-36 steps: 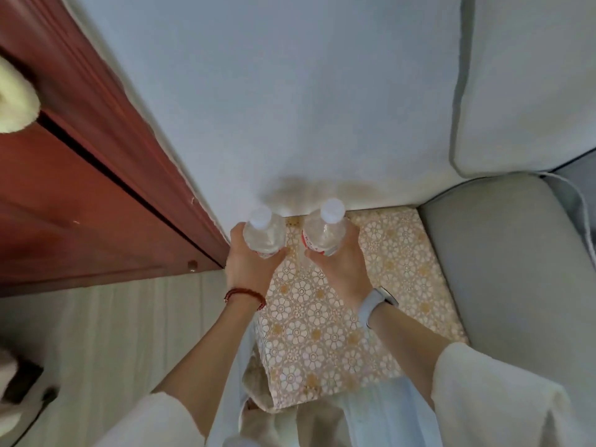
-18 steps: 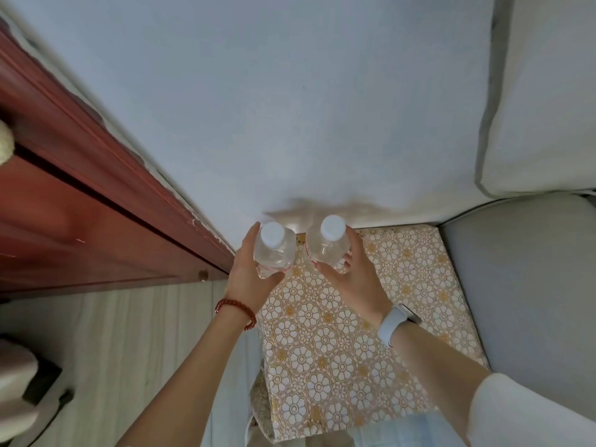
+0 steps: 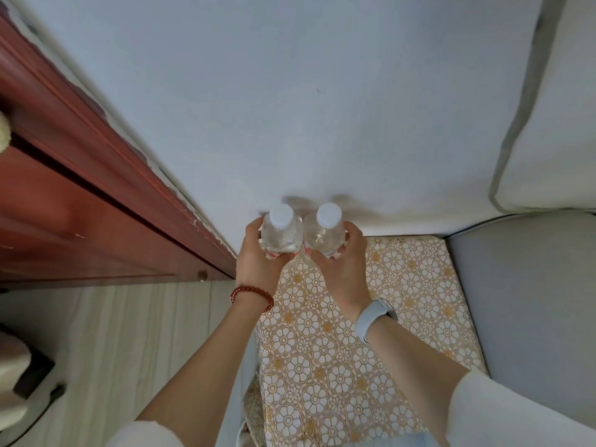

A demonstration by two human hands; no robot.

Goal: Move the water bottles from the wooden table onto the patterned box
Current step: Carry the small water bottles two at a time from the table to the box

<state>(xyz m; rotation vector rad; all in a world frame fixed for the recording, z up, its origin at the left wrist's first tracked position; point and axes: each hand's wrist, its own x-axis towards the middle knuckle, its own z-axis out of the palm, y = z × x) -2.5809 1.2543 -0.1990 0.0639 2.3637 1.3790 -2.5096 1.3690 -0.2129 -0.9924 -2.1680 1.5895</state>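
Patterned box is sitting on the floor. 2 bottles are being held at its far edge; contact unclear.

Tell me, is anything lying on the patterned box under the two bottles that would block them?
Nothing visible does. The left bottle and right bottle hang over the patterned box, whose visible top is bare.

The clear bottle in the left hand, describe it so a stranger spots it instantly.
Find the flower-patterned box below the white wall. At its far edge stand two white-capped clear plastic bottles. It is the one nearer the red wooden cabinet, gripped by the left hand wearing red beads.
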